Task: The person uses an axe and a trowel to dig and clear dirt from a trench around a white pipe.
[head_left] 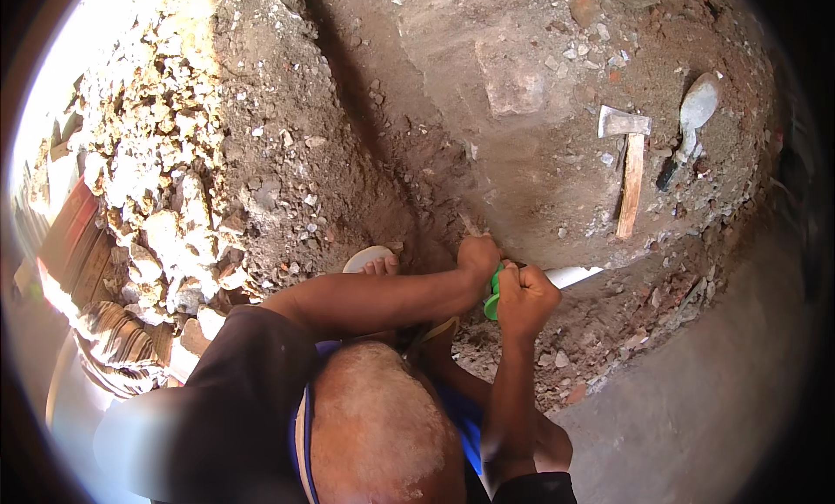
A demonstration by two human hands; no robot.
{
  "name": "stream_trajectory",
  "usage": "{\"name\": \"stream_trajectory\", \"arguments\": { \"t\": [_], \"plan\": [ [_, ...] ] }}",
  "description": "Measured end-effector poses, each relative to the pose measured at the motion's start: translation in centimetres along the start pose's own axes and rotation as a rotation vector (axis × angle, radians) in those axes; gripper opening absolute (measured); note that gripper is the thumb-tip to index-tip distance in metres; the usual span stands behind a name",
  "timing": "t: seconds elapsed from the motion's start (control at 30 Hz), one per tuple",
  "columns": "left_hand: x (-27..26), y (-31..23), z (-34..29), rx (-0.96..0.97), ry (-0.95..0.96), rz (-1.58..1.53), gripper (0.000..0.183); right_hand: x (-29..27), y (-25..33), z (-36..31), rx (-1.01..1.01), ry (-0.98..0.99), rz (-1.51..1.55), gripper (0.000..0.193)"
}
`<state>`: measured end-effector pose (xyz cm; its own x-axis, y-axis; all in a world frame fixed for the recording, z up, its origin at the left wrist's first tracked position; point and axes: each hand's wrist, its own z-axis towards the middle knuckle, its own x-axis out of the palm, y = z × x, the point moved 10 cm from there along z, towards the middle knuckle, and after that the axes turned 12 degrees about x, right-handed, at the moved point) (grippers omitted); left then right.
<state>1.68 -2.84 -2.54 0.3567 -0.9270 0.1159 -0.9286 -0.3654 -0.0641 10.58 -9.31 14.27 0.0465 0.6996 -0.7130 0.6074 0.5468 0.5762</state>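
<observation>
Low over the dug earth, both my hands work close together at a bright green plastic piece (492, 307) with a rounded, flanged end. My right hand (528, 297) is closed in a fist against it, fingers wrapped at its upper side. Just left of that, my left hand (478, 259) is curled shut; what lies inside its fingers is hidden. A white pipe (572, 276) comes out from behind my right hand and runs to the right along the edge of the soil. The green piece is partly covered by my hands, so its full shape cannot be made out.
An axe (632, 156) with a wooden handle lies on the dirt at right, beside a trowel (696, 108) with a dark handle. A narrow trench (348, 86) runs up the middle. Rubble (165, 217) is heaped at left. A sandalled foot (378, 265) rests near my left forearm.
</observation>
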Motion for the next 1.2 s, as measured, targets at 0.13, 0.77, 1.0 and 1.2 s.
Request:
{"name": "stream_trajectory", "arguments": {
  "t": [0.13,0.77,1.0,1.2],
  "plan": [
    [1.2,2.4,10.5,0.308,0.157,0.895,0.028,4.1,-8.3,1.7,0.051,-0.055,-0.305,0.033],
    [3.6,-0.8,4.5,-0.14,0.39,-0.332,0.032,-1.5,0.4,12.2,-0.445,-0.277,-0.2,0.025],
    [3.9,-1.2,4.8,-0.076,0.32,-0.242,0.036,-10.6,-1.4,21.4,-0.251,-0.392,-0.98,0.051],
    [2.2,-0.1,5.9,-0.061,0.38,-0.284,0.036,-12.9,0.4,19.7,-0.011,-0.204,-0.189,0.031]
  ]
}}
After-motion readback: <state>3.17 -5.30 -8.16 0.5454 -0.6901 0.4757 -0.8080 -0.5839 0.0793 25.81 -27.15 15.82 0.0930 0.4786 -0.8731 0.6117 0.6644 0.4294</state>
